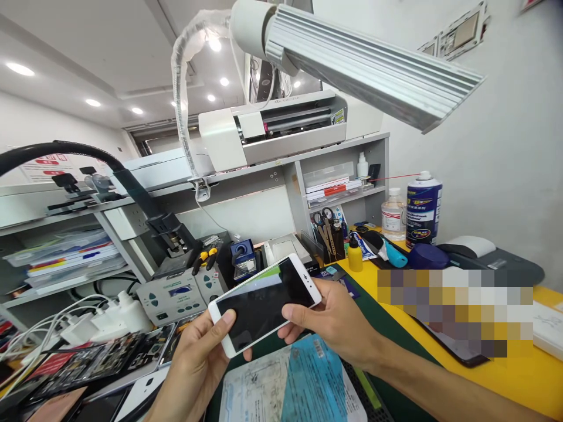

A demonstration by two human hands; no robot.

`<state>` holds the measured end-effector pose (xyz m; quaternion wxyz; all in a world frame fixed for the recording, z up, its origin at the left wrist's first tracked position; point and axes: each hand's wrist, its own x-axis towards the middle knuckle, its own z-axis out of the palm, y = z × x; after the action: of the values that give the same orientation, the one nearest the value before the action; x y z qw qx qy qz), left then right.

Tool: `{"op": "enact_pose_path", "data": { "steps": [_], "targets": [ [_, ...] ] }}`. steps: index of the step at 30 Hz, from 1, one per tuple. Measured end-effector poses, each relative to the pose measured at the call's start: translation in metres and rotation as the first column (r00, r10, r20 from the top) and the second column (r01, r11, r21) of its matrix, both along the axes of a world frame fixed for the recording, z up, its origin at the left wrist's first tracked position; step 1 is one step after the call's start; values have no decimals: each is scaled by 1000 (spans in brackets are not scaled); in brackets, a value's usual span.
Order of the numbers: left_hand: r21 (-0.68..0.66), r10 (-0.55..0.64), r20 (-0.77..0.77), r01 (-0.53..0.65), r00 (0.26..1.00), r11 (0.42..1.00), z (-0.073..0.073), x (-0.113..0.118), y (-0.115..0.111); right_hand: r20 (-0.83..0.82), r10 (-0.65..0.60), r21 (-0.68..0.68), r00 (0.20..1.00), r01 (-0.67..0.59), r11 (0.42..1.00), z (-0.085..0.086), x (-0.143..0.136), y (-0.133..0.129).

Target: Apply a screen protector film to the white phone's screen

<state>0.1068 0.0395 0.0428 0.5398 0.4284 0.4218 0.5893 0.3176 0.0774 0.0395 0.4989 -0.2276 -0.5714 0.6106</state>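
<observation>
A white smartphone (259,310) with a dark, reflecting screen is held sideways and slightly tilted above the bench. My left hand (197,351) grips its lower left end, with the thumb on the front and the fingers behind. At the upper right end my right hand (325,313) has its thumb on the screen edge and its fingers curled behind. Below the phone lies a worn blue and white sheet or pad (281,384) on a green mat (391,334).
A grey soldering or hot-air station (176,296) stands left behind the phone. Circuit boards (105,357) and phones crowd the left side. On the right are a yellow bottle (355,255), a spray can (423,211) and a clear bottle (393,214). A lamp (365,64) hangs overhead.
</observation>
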Motion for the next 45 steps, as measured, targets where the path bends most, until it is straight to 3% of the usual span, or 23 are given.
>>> {"op": "enact_pose_path", "data": {
  "steps": [12, 18, 27, 45],
  "targets": [
    [4, -2, 2, 2, 1000, 1000, -1, -9, 3, 20, 76, 86, 997, -77, 993, 1, 4, -3],
    [20, -47, -11, 47, 999, 999, -1, -10, 4, 1, 123, 50, 992, -123, 991, 2, 3, -5],
    [22, -42, -26, 43, 999, 999, -1, -13, 4, 44, 60, 97, 997, -64, 993, -1, 3, -5],
    [28, -59, -15, 59, 998, 998, -1, -14, 4, 13, 69, 52, 998, -69, 996, -2, 3, -1]
  ]
}}
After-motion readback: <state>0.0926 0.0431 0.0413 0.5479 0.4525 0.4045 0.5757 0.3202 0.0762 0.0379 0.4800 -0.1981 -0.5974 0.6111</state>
